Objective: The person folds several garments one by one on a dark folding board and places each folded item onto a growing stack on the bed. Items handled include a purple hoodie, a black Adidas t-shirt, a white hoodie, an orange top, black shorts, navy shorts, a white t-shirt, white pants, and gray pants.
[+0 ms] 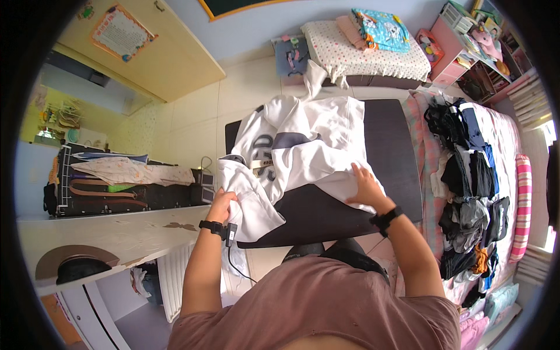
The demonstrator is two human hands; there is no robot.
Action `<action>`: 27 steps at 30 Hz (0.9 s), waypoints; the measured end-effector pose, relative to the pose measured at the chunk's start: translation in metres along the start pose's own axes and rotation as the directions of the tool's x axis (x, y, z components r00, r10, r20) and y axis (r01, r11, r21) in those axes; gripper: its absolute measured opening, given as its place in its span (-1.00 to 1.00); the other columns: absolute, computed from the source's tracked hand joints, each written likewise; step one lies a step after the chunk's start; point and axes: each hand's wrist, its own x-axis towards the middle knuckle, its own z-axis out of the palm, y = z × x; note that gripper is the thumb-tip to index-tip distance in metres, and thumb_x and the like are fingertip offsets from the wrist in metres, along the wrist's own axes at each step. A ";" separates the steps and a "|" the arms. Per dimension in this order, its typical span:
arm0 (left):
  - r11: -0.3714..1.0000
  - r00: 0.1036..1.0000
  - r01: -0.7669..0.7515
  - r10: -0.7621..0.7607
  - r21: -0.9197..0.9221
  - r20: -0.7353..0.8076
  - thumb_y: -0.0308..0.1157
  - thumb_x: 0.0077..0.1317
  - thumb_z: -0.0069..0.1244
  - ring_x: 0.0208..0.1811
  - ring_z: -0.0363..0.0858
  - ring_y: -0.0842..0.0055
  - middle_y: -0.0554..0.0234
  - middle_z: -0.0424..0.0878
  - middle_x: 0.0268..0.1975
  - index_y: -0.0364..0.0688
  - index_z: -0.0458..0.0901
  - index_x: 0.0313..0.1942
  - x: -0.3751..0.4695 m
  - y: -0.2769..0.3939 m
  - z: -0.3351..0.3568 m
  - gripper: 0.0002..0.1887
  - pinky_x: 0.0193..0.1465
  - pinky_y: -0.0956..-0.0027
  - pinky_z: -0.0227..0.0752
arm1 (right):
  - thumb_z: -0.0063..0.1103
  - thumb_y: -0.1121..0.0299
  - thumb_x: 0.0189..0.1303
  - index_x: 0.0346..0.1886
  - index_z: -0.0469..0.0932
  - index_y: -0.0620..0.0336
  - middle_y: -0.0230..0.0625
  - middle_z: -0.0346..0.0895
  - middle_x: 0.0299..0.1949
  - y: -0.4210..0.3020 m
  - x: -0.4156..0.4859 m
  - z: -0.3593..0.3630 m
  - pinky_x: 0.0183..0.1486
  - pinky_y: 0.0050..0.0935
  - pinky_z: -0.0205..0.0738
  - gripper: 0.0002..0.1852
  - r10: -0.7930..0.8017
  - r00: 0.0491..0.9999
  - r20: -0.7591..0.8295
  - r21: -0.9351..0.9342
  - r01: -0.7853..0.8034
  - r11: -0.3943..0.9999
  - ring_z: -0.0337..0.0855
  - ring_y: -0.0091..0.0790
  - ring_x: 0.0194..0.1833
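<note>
A white hooded sweatshirt (pixel 315 153) with dark lettering and a dark patch lies crumpled on a dark-topped table (pixel 393 148). One sleeve hangs past the table's far edge. My left hand (pixel 223 205) is closed on the hood part of the sweatshirt at the table's near left corner. Spread over the sweatshirt's right side, near its lower edge, my right hand (pixel 367 186) rests with its fingers apart on the cloth. Both wrists wear black bands, and a black cable runs from the left one.
Right of the table, a bed (pixel 498 127) bears rows of dark clothes (pixel 472 170). Beyond the far edge stands a low chest under a dotted cloth (pixel 319 43) with folded fabric (pixel 385 30). A cream cabinet top (pixel 144 236) and shelving flank the left side.
</note>
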 end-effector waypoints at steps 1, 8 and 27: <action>0.999 0.999 0.038 -0.037 0.016 -0.031 -0.62 -0.07 -0.08 -0.27 0.56 0.37 0.16 0.56 -0.27 -0.35 0.49 -0.09 0.004 -0.006 -0.006 -0.57 -0.20 0.37 0.48 | 0.52 0.23 -0.17 0.41 0.07 0.13 0.02 0.47 0.03 -0.004 -0.013 0.010 0.13 -0.04 0.38 0.04 0.070 0.997 0.040 -0.107 -0.066 0.992 0.49 0.04 0.08; 0.994 0.995 0.071 -0.077 -0.083 -0.071 -0.57 -0.26 -0.15 -0.36 0.52 0.31 0.18 0.53 -0.37 -0.38 0.50 -0.21 0.009 -0.008 -0.031 -0.54 -0.23 0.33 0.48 | 0.09 0.51 -0.12 -0.56 0.45 0.08 -0.33 0.41 -0.48 0.022 -0.063 -0.033 -0.20 -0.23 0.31 -0.93 -0.247 0.934 -0.259 -0.221 0.191 0.956 0.48 -0.16 -0.32; 0.503 0.840 -0.128 0.513 0.855 -0.176 -0.56 0.00 0.01 0.22 0.37 0.03 -0.16 0.41 0.17 -0.26 0.34 0.23 -0.062 -0.078 -0.018 -0.33 0.29 0.17 0.25 | 0.44 0.10 0.06 -0.04 0.44 0.47 -0.03 0.53 -0.08 -0.031 0.093 0.006 -0.20 -0.33 0.50 -0.39 0.152 0.988 -0.004 0.671 -0.110 0.733 0.58 -0.27 -0.18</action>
